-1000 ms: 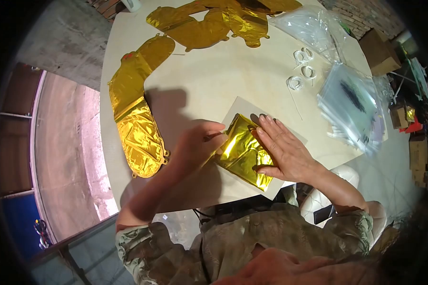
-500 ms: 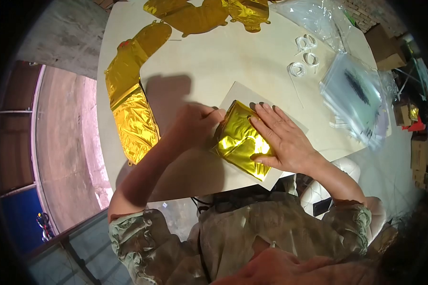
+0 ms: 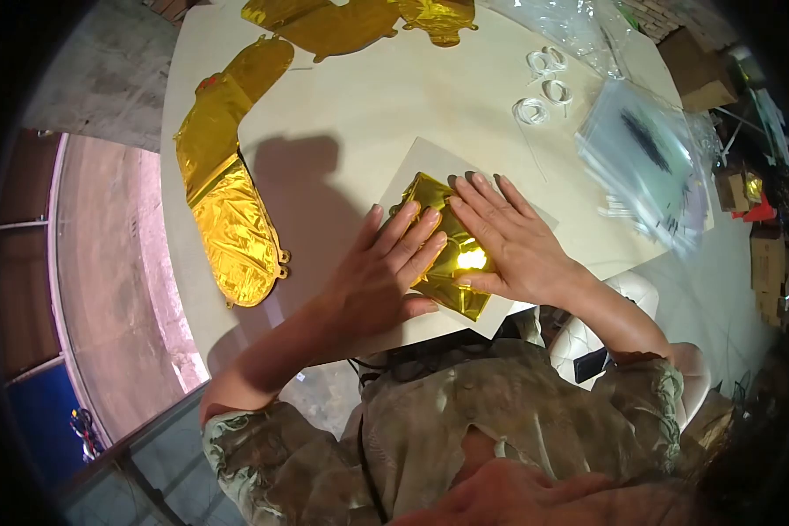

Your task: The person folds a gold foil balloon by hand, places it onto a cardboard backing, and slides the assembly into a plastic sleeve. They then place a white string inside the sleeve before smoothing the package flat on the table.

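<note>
A folded gold foil balloon point(image 3: 453, 279) lies on a pale sheet of card point(image 3: 422, 158) near the table's front edge. My left hand point(image 3: 384, 263) rests flat over the balloon's left side, fingers stretched out. From the right, my right hand point(image 3: 519, 245) presses its spread fingers on the balloon's other side. Both palms face down, and they cover part of the foil between them. To the left, another flat gold foil balloon point(image 3: 234, 232) stretches along the table, its lower end rounded with small tabs.
More gold foil balloons point(image 3: 346, 31) lie at the table's far edge. Several coils of white string point(image 3: 530, 110) sit back right, beside a stack of clear plastic bags point(image 3: 627, 149) and a crumpled clear plastic sheet point(image 3: 561, 26). Cardboard boxes point(image 3: 767, 263) stand beyond the table at right.
My left hand has opened from a pinch at the balloon's left edge and now lies flat on it. My right hand stays on the foil. The whole view has shifted slightly.
</note>
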Tool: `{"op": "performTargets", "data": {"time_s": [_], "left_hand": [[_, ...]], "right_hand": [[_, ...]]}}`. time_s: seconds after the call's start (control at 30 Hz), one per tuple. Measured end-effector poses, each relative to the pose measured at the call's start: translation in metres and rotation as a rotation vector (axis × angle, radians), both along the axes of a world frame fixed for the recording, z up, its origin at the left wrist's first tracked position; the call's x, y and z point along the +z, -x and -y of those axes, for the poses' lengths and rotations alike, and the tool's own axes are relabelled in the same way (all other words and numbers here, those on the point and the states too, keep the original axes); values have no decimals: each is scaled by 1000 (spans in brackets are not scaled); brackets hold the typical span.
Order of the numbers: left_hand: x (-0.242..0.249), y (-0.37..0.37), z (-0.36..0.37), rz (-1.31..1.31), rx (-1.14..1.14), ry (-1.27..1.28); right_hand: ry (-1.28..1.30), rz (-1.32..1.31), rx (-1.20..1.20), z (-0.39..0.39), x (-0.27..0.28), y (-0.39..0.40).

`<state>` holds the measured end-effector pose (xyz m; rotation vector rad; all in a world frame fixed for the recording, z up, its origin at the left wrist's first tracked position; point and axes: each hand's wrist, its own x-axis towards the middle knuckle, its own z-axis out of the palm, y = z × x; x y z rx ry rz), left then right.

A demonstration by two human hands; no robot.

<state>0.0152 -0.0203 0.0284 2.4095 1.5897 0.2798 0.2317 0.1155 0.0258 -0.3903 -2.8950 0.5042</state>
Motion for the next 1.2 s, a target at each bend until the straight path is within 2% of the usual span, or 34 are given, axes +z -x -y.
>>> {"op": "performTargets", "data": {"time_s": [0.07, 0.13, 0.17, 0.23, 0.3, 0.37, 0.43, 0.5, 0.53, 0.67, 0.73, 0.83, 0.9, 1.0, 1.07, 1.1, 1.17, 1.2], "left_hand": [[-4, 1, 1, 17, 8, -34], [-5, 1, 1, 32, -1, -44], [-5, 1, 1, 47, -2, -43], [-1, 1, 1, 34, -12, -52], [-1, 1, 0, 21, -39, -62], [-3, 1, 0, 3, -28, -95], [-3, 1, 0, 0, -45, -100], [-4, 2, -1, -12, -44, -68], [-3, 2, -1, -14, -57, -73], [-2, 2, 0, -23, -58, -50], [-1, 2, -4, -28, -72, -50], [-1, 1, -3, -17, -63, -61], [-2, 3, -2, -40, -64, -44], [-1, 1, -2, -20, -67, -95], [2, 1, 1, -19, -39, -94], [3, 2, 2, -15, -10, -96], [-5, 8, 8, 58, 51, -208], [-7, 9, 12, 429, 266, -228]], "right_hand": [[1, -28, -4, -5, 3, -2], [355, -173, -162, -16, 11, -4], [347, -170, -170, -19, 18, -5], [285, -65, -459, -21, 32, -5], [256, -123, -468, -27, 30, -1], [281, 43, -439, -32, 38, 4], [299, -27, -422, -47, 29, 4], [459, 131, -434, -53, 37, 9], [708, 173, -509, -52, 46, 10], [707, 254, -572, -47, 58, 15], [465, 228, -420, -49, 48, 16], [484, 331, -337, -50, 46, 21], [533, 298, -372, -49, 50, 16], [648, 263, -328, -49, 42, 9], [1082, 68, -333, -45, 24, 5], [1073, 63, -316, -44, 25, 4], [1294, -40, -375, -46, 31, -2], [1342, -104, -365, -48, 30, -6]]}}
